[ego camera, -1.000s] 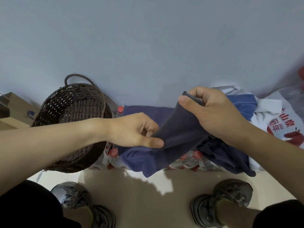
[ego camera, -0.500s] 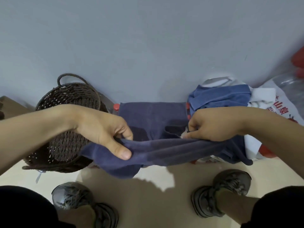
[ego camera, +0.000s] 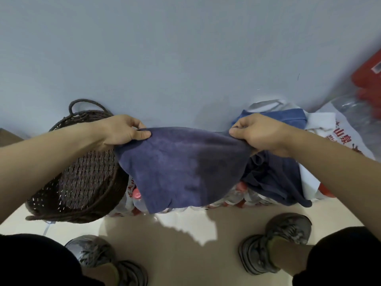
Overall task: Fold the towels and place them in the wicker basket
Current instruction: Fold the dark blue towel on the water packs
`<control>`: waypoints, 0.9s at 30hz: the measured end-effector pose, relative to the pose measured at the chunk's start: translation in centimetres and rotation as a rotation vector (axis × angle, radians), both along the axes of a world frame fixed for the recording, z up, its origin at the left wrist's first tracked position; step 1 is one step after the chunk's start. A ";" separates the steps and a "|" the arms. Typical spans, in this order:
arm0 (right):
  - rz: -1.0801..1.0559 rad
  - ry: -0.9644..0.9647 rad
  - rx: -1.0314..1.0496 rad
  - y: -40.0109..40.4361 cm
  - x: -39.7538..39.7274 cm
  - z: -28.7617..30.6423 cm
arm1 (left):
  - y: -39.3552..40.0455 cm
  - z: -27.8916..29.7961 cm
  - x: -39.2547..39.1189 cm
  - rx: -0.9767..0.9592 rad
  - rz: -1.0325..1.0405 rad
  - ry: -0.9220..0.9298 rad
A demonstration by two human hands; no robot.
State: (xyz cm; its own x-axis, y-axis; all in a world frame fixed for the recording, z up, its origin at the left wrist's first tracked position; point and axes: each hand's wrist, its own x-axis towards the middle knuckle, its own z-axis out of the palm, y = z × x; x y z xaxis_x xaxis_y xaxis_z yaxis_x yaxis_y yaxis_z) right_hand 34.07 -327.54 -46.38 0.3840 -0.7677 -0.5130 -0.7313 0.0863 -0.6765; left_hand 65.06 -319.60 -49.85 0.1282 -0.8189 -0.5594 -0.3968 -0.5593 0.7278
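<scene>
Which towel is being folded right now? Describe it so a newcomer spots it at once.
Start at the basket on the floor by the wall; just right of it a dark blue towel hangs spread in the air. The left hand and right hand each pinch a top corner. Unlike the crumpled pile further right, it is lifted and stretched flat.

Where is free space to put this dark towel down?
Bare floor lies between the shoes, before the bottles. The wicker basket looks empty inside. Right is crowded with heaped cloths. Both hands hold the towel.
</scene>
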 end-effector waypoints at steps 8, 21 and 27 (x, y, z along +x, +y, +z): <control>-0.284 -0.057 -0.009 -2.1 1.2 -2.5 | -3.4 -4.9 0.1 -0.071 0.039 -0.336; -0.033 0.368 0.205 0.7 1.4 -10.0 | -0.8 -8.0 -6.3 -0.121 -0.548 -0.757; 0.062 0.614 -0.009 3.0 0.7 -12.7 | 5.9 -11.6 -4.6 0.272 -0.652 -0.884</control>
State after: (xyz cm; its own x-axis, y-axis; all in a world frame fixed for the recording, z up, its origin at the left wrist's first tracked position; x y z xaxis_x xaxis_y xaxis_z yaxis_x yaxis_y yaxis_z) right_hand 34.75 -324.51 -59.06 0.0649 -0.7587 -0.6482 -0.9910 0.0274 -0.1313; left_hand 60.50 -313.74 -61.45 0.1603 -0.7390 -0.6543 -0.9857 -0.1544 -0.0671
